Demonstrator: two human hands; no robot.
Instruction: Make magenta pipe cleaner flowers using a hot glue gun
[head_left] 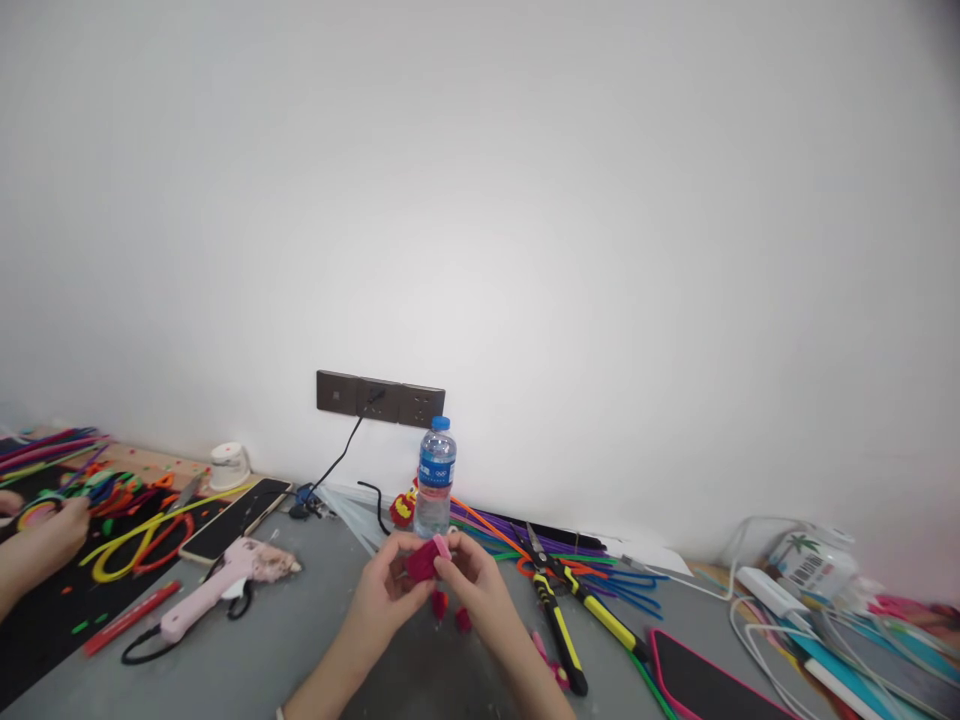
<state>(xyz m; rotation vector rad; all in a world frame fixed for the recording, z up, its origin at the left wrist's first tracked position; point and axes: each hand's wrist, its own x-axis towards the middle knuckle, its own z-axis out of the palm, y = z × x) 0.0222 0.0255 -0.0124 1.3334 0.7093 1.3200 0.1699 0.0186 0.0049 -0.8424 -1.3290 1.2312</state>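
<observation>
A small dark-magenta fuzzy piece [421, 562] with a lighter pink strip [442, 546] along its edge is held up above the grey table. My left hand [386, 588] pinches its left side between thumb and fingers. From the right, my right hand [474, 582] grips it by the pink strip, thumb in front. Small red fuzzy bits [440, 603] lie on the table just below, between my wrists. Behind my hands stands a water bottle [436, 478] with a blue cap, and a red and yellow fuzzy figure [403, 508] is beside it.
A pink glue gun [217, 590], a red pen [131, 618] and a phone [236, 520] lie left. Yellow-black pliers [559, 625], pipe cleaners [622, 585] and a pink-edged phone [712, 680] lie right. Another person's hand [64, 530] works at far left.
</observation>
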